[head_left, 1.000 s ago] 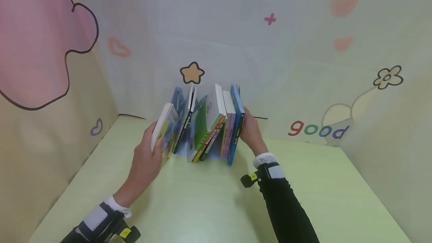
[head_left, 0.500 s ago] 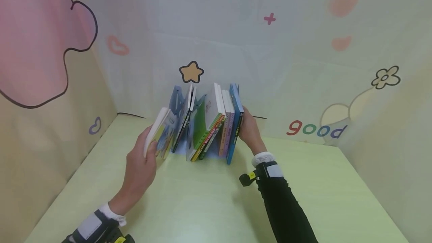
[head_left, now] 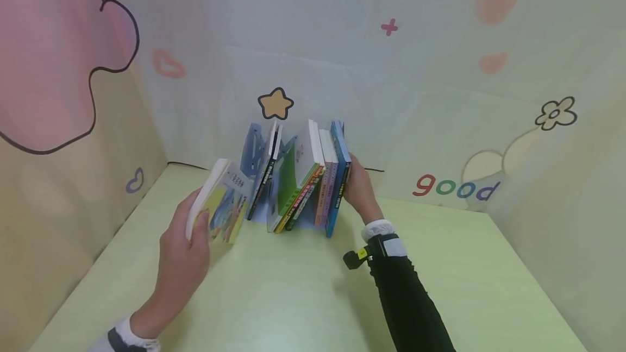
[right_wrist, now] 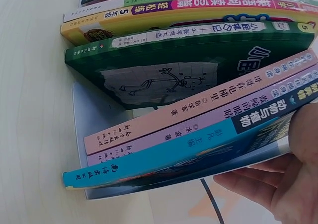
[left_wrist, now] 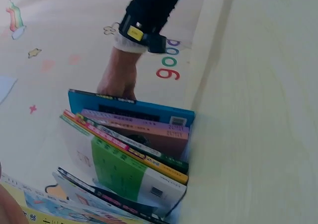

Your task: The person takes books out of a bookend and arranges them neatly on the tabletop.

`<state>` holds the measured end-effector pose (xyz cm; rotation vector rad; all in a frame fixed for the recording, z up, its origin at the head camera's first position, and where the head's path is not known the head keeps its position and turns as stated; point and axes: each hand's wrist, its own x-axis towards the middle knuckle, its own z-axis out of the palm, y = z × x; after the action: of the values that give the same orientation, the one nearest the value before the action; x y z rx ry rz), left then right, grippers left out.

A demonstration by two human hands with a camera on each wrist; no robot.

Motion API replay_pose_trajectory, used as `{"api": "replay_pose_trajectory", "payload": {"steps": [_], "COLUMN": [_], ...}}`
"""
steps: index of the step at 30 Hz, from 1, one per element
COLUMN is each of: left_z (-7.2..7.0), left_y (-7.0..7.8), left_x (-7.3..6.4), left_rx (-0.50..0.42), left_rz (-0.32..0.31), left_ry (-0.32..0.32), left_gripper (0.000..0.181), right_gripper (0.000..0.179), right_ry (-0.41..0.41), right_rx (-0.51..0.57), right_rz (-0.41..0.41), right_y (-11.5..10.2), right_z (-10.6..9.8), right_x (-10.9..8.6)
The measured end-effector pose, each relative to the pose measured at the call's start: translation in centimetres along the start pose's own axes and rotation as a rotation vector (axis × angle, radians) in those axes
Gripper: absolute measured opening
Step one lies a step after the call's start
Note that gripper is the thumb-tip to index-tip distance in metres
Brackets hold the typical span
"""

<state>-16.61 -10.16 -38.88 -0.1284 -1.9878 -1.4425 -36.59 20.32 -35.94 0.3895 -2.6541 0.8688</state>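
Note:
My left hand (head_left: 181, 257) grips a white and yellow book (head_left: 225, 200) with a picture cover, tilted and apart from the row. In the left wrist view only the edge of this book (left_wrist: 37, 201) shows, at the bottom left. A light blue book rack (head_left: 251, 151) holds several upright and leaning books. At the rack's right end, my right hand (head_left: 361, 189) holds the rack's side beside a blue book (head_left: 340, 178). The right wrist view shows the thumb over the blue book's spine (right_wrist: 198, 139) and the fingers (right_wrist: 248, 184) on the outer side.
Inside the rack lean a green and white book (head_left: 288, 183), a dark green book (right_wrist: 89, 60) and pink and purple books (right_wrist: 144, 122). The rack stands on a pale green table (head_left: 293, 287) near the decorated back wall (head_left: 342, 58).
The left hand has drawn the white and yellow book left and toward me, away from the rack's left end. The right hand stays at the rack's right end.

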Motion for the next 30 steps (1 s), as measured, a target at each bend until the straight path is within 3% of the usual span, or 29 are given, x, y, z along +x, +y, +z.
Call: {"api": "replay_pose_trajectory", "payload": {"steps": [6,16,27,30], "left_z": [-0.7,-2.3,-2.1,-2.2], "left_y": [1.8,4.5,5.5,5.7], "left_x": [-0.4,-1.3,-2.6,-2.6], "left_rx": [-0.027,0.029,-0.008,-0.013], "left_rz": [-0.019,-0.116,-0.105,-0.131], "left_ry": [-0.008,-0.052,-0.153,-0.195], "left_gripper": [0.042,0.044,0.044,0.044], "right_gripper": [0.055,0.058,0.054,0.05], "right_ry": [0.02,0.017,-0.025,-0.037], "right_rx": [-0.005,0.006,0.028,0.076], "right_rz": [-0.013,-0.028,0.011,0.034], "right_y": [0.3,0.1,-0.1,0.0], "right_z": [0.0,-0.2,-0.5,-0.5], "right_x": [0.1,0.0,-0.1,-0.1]}}
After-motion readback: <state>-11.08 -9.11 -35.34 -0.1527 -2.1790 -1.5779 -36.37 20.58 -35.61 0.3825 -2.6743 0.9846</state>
